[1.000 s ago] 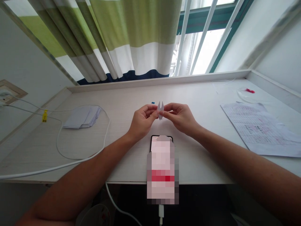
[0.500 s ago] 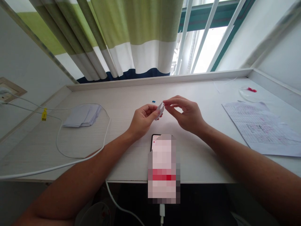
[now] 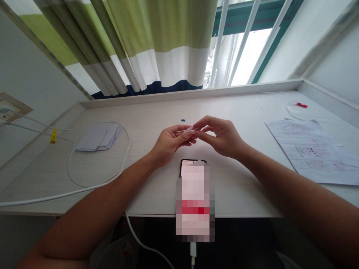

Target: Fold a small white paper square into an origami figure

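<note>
Between my two hands is a small folded piece of white paper (image 3: pixel 189 129), mostly covered by fingers. My left hand (image 3: pixel 173 141) is closed on it, thumb on top and fingers underneath. The thumb and index fingertip of my right hand (image 3: pixel 220 135) pinch its right end. Just beyond the hands a tiny blue piece (image 3: pixel 183 120) lies on the white desk (image 3: pixel 151 116). A phone (image 3: pixel 193 186) with a blurred-out screen is on the near side of the hands, reaching past the desk's front edge.
On the left, a stack of white paper slips (image 3: pixel 98 137) sits inside a loop of white cable (image 3: pixel 125 157). A yellow tag (image 3: pixel 53 136) hangs on the cable. To the right are written sheets (image 3: pixel 308 149) and a small red item (image 3: pixel 302 105). A striped curtain (image 3: pixel 165 37) hangs behind.
The paper has tipped from standing up to lying flatter. My right fingertips have moved down and left, closer to my left hand. The view has shifted slightly.
</note>
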The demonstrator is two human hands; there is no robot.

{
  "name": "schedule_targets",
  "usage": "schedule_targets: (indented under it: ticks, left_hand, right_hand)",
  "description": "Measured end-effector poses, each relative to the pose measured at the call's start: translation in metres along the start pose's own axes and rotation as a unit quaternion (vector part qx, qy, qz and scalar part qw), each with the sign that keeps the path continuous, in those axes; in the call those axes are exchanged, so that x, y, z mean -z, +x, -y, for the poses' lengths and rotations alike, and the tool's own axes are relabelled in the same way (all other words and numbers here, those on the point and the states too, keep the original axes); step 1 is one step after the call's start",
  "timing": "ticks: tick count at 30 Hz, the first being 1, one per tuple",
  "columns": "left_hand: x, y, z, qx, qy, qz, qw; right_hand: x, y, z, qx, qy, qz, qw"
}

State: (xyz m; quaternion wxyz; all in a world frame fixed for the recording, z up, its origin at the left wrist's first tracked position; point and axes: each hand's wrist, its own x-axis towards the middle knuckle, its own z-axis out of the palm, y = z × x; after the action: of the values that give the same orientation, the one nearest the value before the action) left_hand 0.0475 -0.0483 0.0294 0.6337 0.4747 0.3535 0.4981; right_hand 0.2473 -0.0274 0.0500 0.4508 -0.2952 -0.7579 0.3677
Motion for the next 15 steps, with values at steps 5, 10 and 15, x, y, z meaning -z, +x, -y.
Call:
schedule_targets:
  ticks: [5,10,15]
  left_hand:
    - [0.0020,-0.0010,-0.0018,0.019,-0.038,0.025,0.999]
    - [0.0039,-0.0014,-0.0026,0.027,-0.046,0.049,0.997]
    - [0.0042,-0.0010,-0.0037,0.040,-0.056,0.050,0.996]
  right_hand:
    - [0.0006,0.0015,0.0033,-0.069,0.115,0.016,0.991]
    - [0.0014,0.0019,0.0044,-0.067,0.129,0.019,0.989]
    - [0.0013,0.0010,0.0053,-0.067,0.119,0.024,0.990]
